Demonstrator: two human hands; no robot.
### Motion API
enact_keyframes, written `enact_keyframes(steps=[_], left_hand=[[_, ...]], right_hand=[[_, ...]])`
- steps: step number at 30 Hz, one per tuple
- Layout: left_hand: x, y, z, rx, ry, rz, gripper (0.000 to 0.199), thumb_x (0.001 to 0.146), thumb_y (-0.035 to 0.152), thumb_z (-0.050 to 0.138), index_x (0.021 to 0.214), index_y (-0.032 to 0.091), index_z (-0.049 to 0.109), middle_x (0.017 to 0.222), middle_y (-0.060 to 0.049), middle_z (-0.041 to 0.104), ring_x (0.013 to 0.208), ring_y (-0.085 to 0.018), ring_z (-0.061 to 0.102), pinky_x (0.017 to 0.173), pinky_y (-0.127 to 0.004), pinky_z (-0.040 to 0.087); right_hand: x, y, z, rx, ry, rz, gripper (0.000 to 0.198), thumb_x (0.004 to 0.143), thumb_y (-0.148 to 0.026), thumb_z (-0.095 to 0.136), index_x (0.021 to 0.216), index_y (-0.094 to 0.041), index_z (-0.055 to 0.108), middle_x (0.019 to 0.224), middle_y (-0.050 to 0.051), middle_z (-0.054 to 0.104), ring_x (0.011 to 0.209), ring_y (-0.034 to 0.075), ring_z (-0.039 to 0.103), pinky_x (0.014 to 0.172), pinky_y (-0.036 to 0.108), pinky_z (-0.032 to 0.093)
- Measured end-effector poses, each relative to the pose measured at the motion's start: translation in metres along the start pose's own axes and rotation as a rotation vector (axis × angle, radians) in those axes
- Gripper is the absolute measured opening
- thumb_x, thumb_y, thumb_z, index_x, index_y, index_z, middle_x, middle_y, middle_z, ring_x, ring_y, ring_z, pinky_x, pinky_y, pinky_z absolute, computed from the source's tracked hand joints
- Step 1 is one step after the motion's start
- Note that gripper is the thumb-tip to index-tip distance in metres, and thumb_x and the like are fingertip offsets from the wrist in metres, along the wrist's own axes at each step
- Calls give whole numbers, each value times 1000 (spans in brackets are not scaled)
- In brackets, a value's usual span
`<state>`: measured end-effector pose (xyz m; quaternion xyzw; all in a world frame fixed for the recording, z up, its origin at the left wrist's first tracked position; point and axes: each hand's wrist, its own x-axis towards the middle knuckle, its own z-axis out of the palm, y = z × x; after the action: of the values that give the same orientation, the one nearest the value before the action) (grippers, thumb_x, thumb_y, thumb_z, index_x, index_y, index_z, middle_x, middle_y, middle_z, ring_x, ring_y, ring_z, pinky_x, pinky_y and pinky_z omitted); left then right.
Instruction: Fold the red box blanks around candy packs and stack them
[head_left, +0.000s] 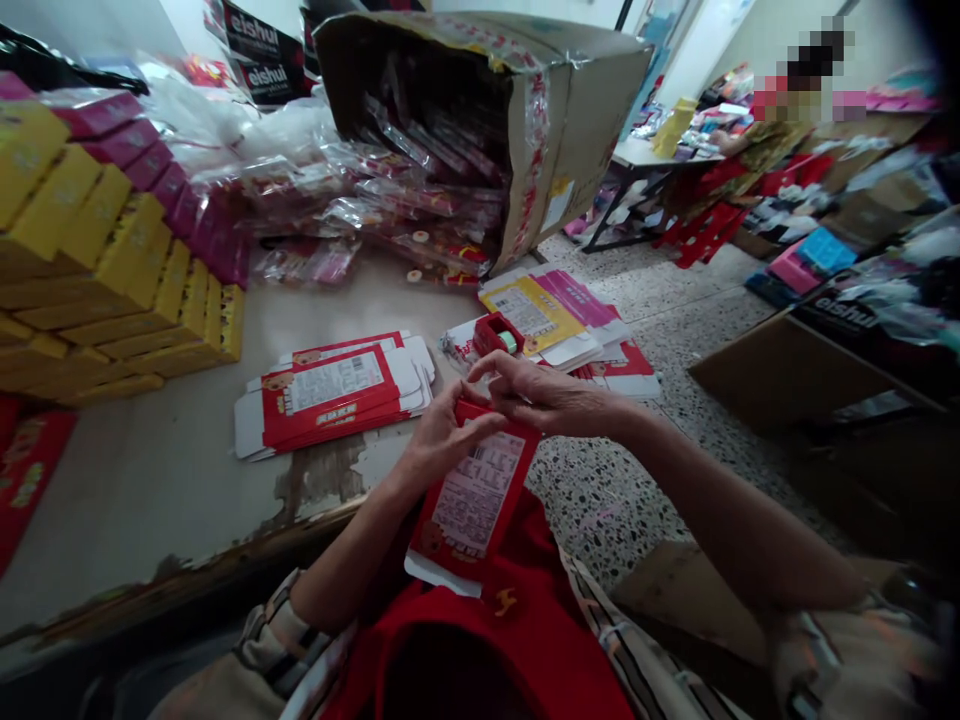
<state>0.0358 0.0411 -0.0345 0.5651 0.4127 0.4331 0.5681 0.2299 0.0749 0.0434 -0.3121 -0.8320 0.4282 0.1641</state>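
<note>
Cardboard box (585, 120), plastic packets (375, 200) beyond the hands (536, 398)

Left grip (441, 432) beside right grip (531, 392), fingers (506, 366) bent.

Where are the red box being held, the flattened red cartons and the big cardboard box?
Red box (478, 492): head view, its pale printed panel.
Flattened red cartons (337, 382): head view, the top one's pale label.
Big cardboard box (589, 115): head view, its outer side.
</note>
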Motion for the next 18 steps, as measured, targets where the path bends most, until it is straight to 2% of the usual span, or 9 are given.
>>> enact_keyframes(steps=[2,5,7,9,11,13,15,17,18], left_hand=[[-3,-4,0,-57,-24,14,46,72,46,89,91,19,57,85,0,68,68,-12,61,62,-22,47],[-17,-5,-2,-160,-91,-9,43,74,40,89,88,19,54,80,0,67,63,-11,59,60,-22,47],[-33,4,-11,-180,-143,2,43,74,38,89,90,19,55,83,-2,67,67,-12,61,61,-22,48],[-54,25,-31,-133,-149,67,44,73,35,90,97,19,58,93,-6,71,78,-17,66,69,-26,54],[-77,54,-62,-34,-62,175,48,74,30,90,111,21,61,100,-9,73,88,-22,70,80,-33,59],[-100,81,-104,67,107,365,48,78,25,88,120,25,65,97,-7,76,93,-25,72,92,-41,60],[-122,95,-153,131,260,623,33,77,23,88,105,28,73,90,-3,76,103,-27,72,105,-47,56],[-143,89,-202,218,312,620,21,76,19,88,92,27,76,101,-4,77,119,-30,68,108,-48,55],[-154,79,-226,273,327,533,17,77,19,86,89,26,76,112,-6,77,126,-33,66,106,-47,56]], right_hand=[[3,0,-2,20,-28,8,41,91,-13,58,130,-23,62,67,-7,57,59,11,45,57,22,39],[2,1,-1,83,-54,66,55,87,-19,69,142,-24,60,67,-6,62,57,12,49,53,23,39],[1,5,4,120,-39,139,74,79,-27,82,148,-24,56,65,-6,62,54,12,50,49,23,37],[6,11,15,180,-18,225,77,74,-34,89,145,-22,60,61,-7,58,49,11,45,43,23,32],[25,16,29,246,-26,289,59,79,-39,85,133,-20,68,56,-9,52,46,9,39,41,22,26],[64,16,43,274,-10,285,44,85,-41,80,122,-19,71,54,-9,50,47,9,38,42,22,24],[120,13,52,315,103,281,39,83,-37,84,115,-19,73,58,-7,55,51,9,44,46,21,28],[187,13,57,415,312,381,38,78,-28,89,111,-18,75,66,-4,62,57,10,52,50,21,36],[222,15,58,436,383,418,37,81,-26,86,114,-17,73,75,-2,67,62,10,57,55,21,42]])
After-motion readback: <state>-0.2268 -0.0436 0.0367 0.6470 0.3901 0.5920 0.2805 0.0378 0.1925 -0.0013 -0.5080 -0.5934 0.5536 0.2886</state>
